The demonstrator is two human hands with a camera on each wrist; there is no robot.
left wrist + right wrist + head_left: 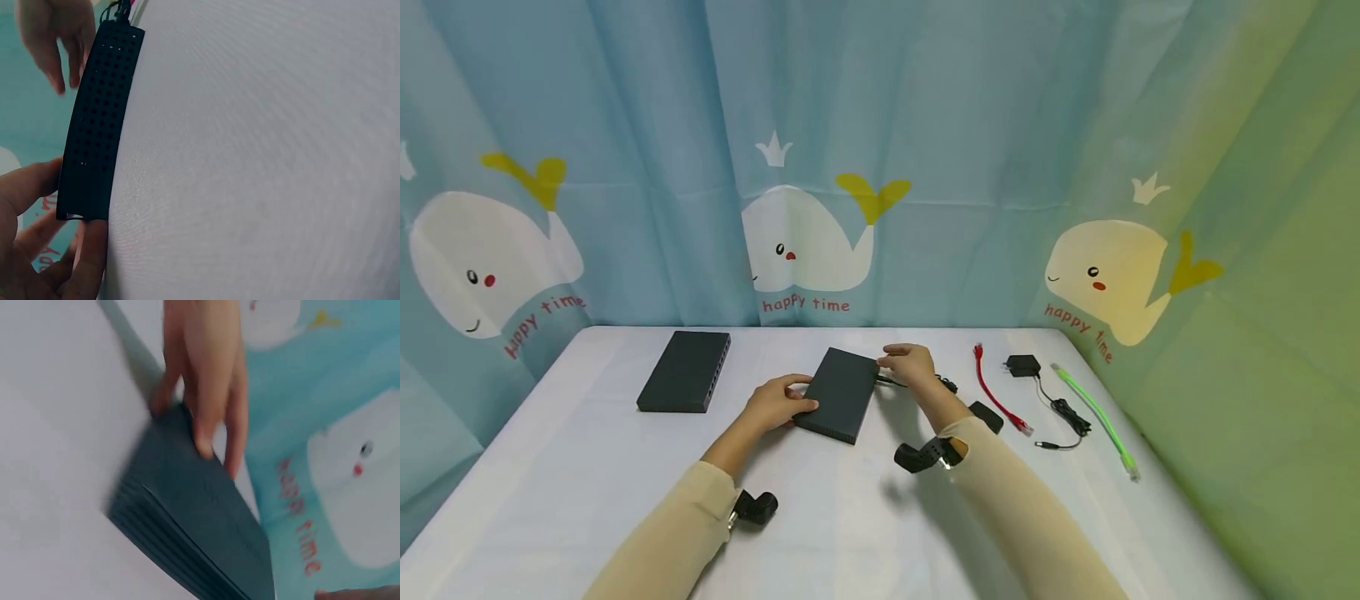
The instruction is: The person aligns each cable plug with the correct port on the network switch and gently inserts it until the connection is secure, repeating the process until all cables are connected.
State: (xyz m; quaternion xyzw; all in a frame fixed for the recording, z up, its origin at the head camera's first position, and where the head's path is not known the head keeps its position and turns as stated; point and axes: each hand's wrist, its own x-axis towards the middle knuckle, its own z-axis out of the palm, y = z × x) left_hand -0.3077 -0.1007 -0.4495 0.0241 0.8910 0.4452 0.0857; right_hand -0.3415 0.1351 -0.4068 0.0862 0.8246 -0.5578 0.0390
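My left hand [778,402] grips the left edge of a flat black network switch [838,392], thumb on top and fingers underneath. The left wrist view shows the fingers [90,256] at the lower end of its perforated side. A thin black cable [891,381] runs from the right side of the switch. Beside that corner is my right hand [908,363], its fingers relaxed; in the left wrist view this hand [55,37] hangs behind the switch. The right wrist view shows the ridged side of the switch [206,506], somewhat blurred.
A second black network switch [683,372] lies at the left. Right of my forearm are a red network cable [990,392], a black power adapter [1022,365] with bundled cord, and a green network cable [1097,417]. A black block [987,417] is partly behind my right arm.
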